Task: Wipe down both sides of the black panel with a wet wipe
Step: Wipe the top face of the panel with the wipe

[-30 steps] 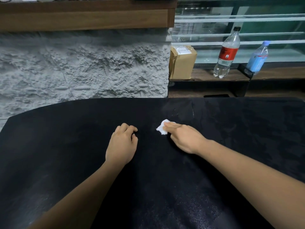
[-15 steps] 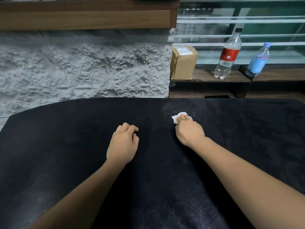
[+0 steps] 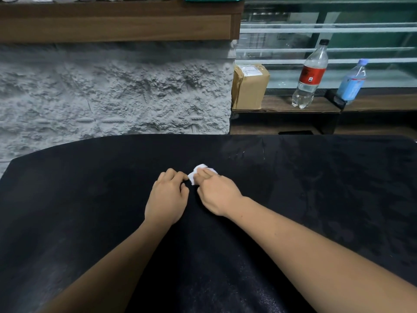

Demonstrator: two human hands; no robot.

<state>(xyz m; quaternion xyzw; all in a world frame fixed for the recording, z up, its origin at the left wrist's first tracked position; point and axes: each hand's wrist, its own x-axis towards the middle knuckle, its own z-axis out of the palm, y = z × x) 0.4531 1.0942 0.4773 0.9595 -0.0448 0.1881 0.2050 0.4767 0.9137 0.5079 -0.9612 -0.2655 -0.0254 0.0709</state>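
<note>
Two hands (image 3: 167,195) (image 3: 217,193), one wipe (image 3: 195,175), one panel (image 3: 90,199), two bottles (image 3: 312,75) (image 3: 352,83), one box (image 3: 249,86).

Lower frame filled by black panel (image 3: 90,199), white wipe (image 3: 199,169) held against it at centre by the right hand (image 3: 217,193), left hand (image 3: 168,197) rested curled just beside the wipe, cardboard box (image 3: 249,86), red-labelled bottle (image 3: 311,75) and blue bottle (image 3: 352,83) seen on a shelf (image 3: 282,105) at upper right.

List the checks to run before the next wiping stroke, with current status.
1. Right hand holds wet wipe on black panel: ok.
2. Left hand off the wipe: cannot tell; its fingertips are at the wipe's edge.
3. Top face clean: not ok; pale marks beyond the wipe.
4. Underside wiped: cannot tell; hidden.
5. Wipe moist: cannot tell.
</note>
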